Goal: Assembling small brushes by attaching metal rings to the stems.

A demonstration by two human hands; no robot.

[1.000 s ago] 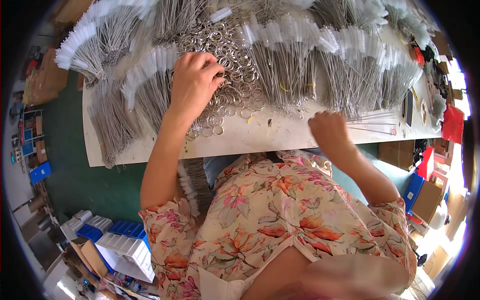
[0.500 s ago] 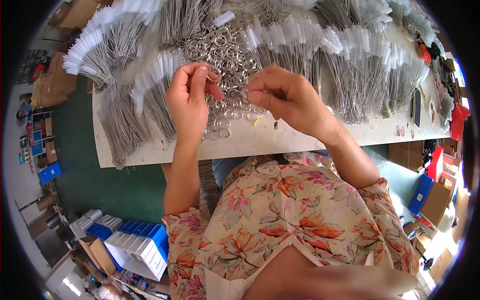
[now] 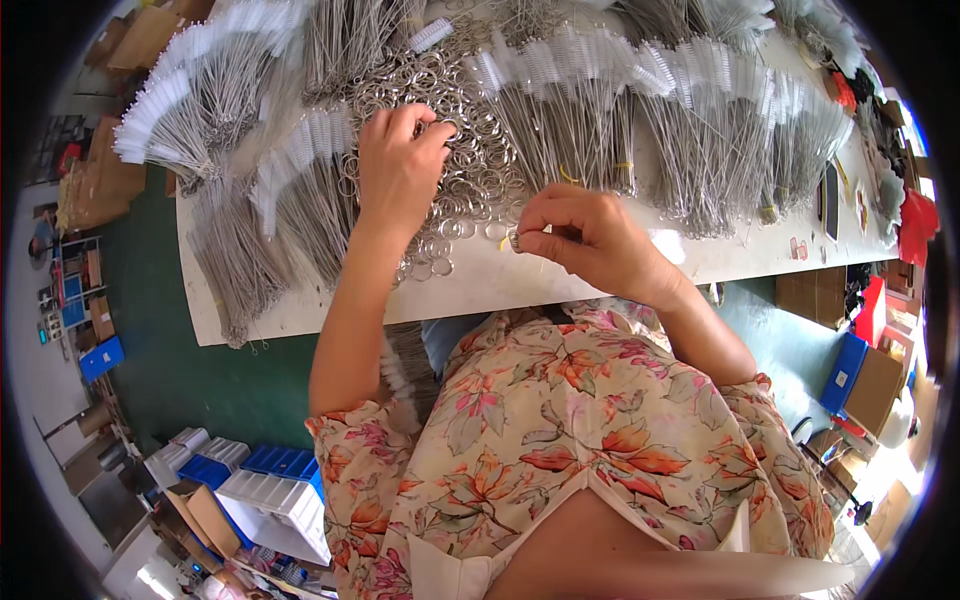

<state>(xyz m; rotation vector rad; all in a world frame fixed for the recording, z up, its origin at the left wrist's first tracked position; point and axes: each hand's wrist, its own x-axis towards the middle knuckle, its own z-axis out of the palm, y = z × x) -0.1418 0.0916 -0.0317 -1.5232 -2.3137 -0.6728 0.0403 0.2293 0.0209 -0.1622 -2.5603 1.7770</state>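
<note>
My left hand rests on a heap of small metal rings on the white table, its fingers curled into the pile. My right hand hovers just right of the heap, thumb and fingers pinched on a single metal ring. Bundles of thin wire brushes with white bristle tips lie fanned across the table behind and beside both hands.
More wire brush bundles cover the table's left part. Blue and white plastic bins and cardboard boxes stand on the green floor at lower left. Boxes and a blue crate sit at the right. A dark phone-like slab lies far right.
My right hand came from the table's right edge to the ring heap, then drew back slightly with a ring pinched. My left hand stayed on the heap.
</note>
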